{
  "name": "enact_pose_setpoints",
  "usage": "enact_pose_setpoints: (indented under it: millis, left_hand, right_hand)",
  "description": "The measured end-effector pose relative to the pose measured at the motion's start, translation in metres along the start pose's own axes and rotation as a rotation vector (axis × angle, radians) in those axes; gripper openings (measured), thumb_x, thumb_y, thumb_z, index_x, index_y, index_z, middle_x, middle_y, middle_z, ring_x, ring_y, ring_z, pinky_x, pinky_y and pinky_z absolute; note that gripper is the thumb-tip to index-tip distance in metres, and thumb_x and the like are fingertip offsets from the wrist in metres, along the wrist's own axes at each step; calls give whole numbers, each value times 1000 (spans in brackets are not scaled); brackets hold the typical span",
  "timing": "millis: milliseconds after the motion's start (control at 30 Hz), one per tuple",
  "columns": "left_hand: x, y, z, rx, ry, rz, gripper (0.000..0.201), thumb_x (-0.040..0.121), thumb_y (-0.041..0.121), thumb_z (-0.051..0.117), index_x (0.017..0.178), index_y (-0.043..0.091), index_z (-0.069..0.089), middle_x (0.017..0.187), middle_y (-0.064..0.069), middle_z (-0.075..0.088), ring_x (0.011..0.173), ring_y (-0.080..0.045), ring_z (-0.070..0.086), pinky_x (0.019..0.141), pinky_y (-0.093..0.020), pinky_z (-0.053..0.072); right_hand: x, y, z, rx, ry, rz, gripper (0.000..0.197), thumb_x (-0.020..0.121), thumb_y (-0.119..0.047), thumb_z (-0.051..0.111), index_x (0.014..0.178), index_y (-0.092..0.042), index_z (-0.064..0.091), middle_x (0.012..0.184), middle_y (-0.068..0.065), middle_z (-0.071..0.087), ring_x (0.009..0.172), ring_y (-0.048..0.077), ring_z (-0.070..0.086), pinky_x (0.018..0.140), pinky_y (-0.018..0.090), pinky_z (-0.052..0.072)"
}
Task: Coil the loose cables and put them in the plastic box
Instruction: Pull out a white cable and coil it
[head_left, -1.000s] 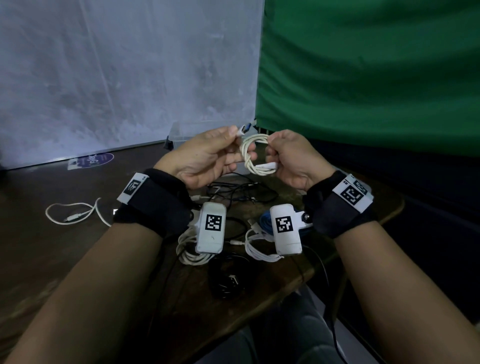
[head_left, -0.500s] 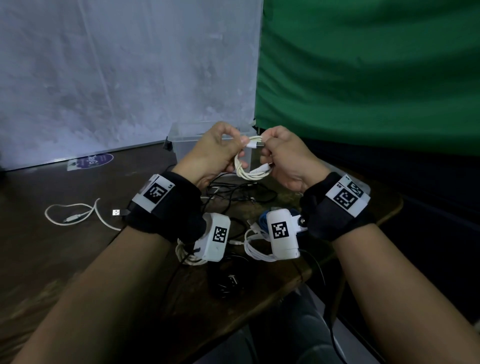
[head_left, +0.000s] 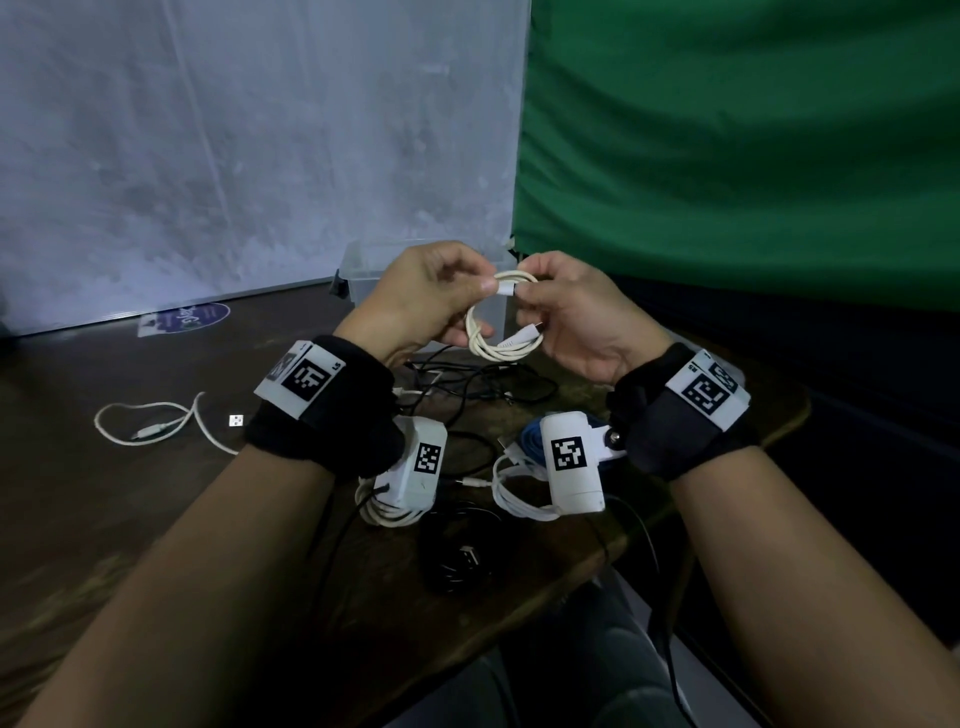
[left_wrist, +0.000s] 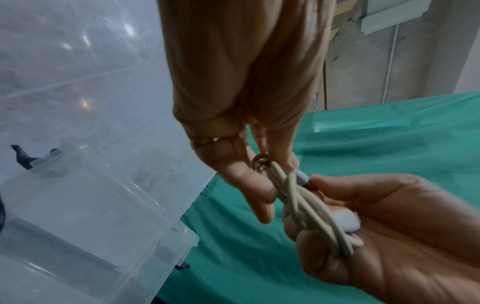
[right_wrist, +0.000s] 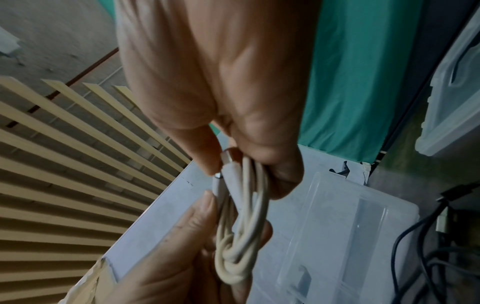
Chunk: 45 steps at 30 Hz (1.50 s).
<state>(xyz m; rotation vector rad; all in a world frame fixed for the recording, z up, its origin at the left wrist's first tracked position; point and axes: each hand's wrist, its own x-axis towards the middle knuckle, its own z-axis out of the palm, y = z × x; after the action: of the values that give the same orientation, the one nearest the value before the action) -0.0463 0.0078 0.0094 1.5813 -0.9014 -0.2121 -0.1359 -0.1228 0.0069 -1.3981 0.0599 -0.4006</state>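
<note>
A white cable coil (head_left: 501, 338) hangs in the air between both hands, above the table. My left hand (head_left: 431, 299) pinches its top by the white plug (head_left: 506, 287), and my right hand (head_left: 569, 317) holds the coil from the other side. The wrist views show the same coil (left_wrist: 309, 211) (right_wrist: 241, 232) wrapped in several loops, fingers curled round it. The clear plastic box (head_left: 371, 270) stands just behind the hands, seen close as the box (left_wrist: 85, 205) and the box (right_wrist: 345, 236). Its inside is mostly hidden.
On the dark wooden table (head_left: 104, 519) lie a loose white cable (head_left: 150, 423) at left, tangled black cables (head_left: 483, 384), white coils (head_left: 387, 512) (head_left: 522, 499), a blue cable (head_left: 530, 439) and a black bundle (head_left: 457, 564). A green curtain (head_left: 727, 156) hangs right; the table edge runs near my lap.
Both hands turned and shifted slightly left while winding; the plug end, earlier sticking up from the left fingers, now sits pinched at the coil's top between both hands.
</note>
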Motion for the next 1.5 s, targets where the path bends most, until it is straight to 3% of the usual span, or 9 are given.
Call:
enact_pose_setpoints:
  millis: [133,400,567,800,933,1100,1200,1333,1500]
  left_hand:
    - [0,0,-3,9,-39,-1,8,89,7,61,90,15,62,80,-4,60,59,-16,69,52,-24,56]
    - [5,-6,0,165,-55,16,17,92,6,57,82,19,53,76,1,56,61,-5,65,51,-23,49]
    - [2,-6,1,233,-111,15,15,96,11,51,84,21,48,72,-2,65,76,-24,56,63,-30,41]
    - [0,-5,0,254,-138,24,15,97,14,48,83,19,45,75,-1,68,70,-23,44,59,-29,35]
    - [-1,-4,0,166,-118,42,17,97,10,47,82,18,45,78,-5,67,74,-22,53,58,-24,40]
    - [3,-6,5,87,-19,71,17,98,8,44,84,17,43,75,-8,59,73,-25,63,74,-46,51]
    - [5,-7,6,58,43,77,16,96,7,49,83,17,46,76,-10,55,59,-13,65,62,-39,53]
    - [5,-4,6,-31,129,35,16,92,4,56,80,14,52,76,-10,58,48,-9,63,42,-21,49]
    - [4,-1,3,-73,141,-90,17,89,0,54,77,12,56,64,-5,57,45,-7,60,39,-17,42]
  right_hand:
    - [-1,2,-1,-30,-22,-36,13,95,4,43,93,-7,49,71,5,45,49,6,41,45,19,38]
    - [2,12,2,-102,11,-33,18,97,1,42,85,-12,46,66,0,43,50,6,37,51,19,32]
    - [3,8,-2,-73,-27,-18,20,94,7,40,87,-9,49,65,1,46,48,6,40,49,19,35]
    - [1,2,-3,-49,-33,19,25,88,13,35,93,-7,49,67,3,45,46,6,40,43,17,34]
    - [-2,-1,-2,-3,-36,7,20,92,8,36,93,-12,42,67,3,43,50,7,38,44,17,34]
    - [2,-1,2,-70,5,9,19,95,3,37,96,-16,40,65,2,44,49,7,35,47,19,28]
    - [4,1,3,-76,14,24,17,95,1,37,96,-15,40,63,1,42,47,7,35,46,20,27]
    - [4,2,4,-42,24,31,14,97,-4,38,90,-16,41,61,0,41,44,6,35,42,20,29]
    - [5,3,6,-31,7,15,20,96,2,34,87,-16,40,61,1,41,45,7,34,45,22,27]
